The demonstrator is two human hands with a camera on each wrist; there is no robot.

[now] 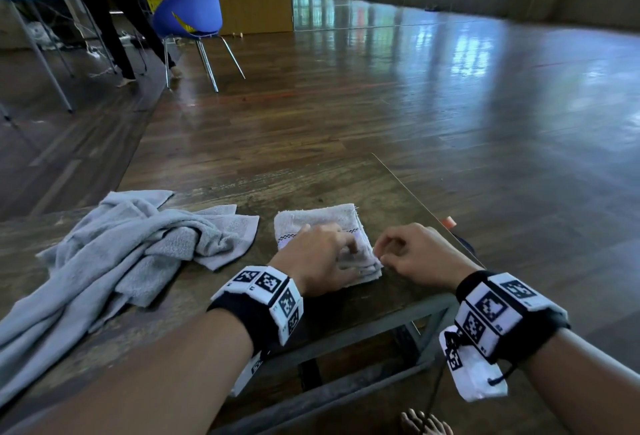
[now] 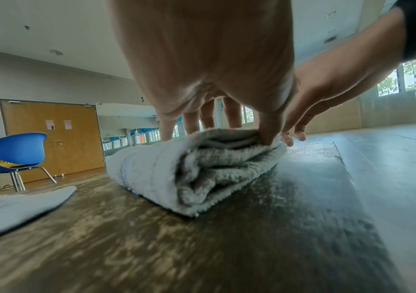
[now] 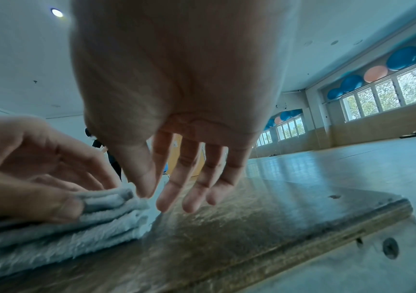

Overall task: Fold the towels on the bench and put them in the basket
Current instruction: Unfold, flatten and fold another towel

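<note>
Left hand (image 1: 318, 258) pinching towel (image 1: 311, 218), worn bench (image 1: 311, 188), glossy floor (image 1: 450, 88)

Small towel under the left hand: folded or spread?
Folded: the small towel lies as a compact square, stacked layers showing at its edge under the left hand.

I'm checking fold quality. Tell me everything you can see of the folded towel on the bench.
The folded towel is pale grey terry, folded into a thick square of several layers, with a dark checked stripe across it. It lies flat on the wooden bench. The left hand pinches its near edge; the right hand touches its corner with the thumb.
</note>
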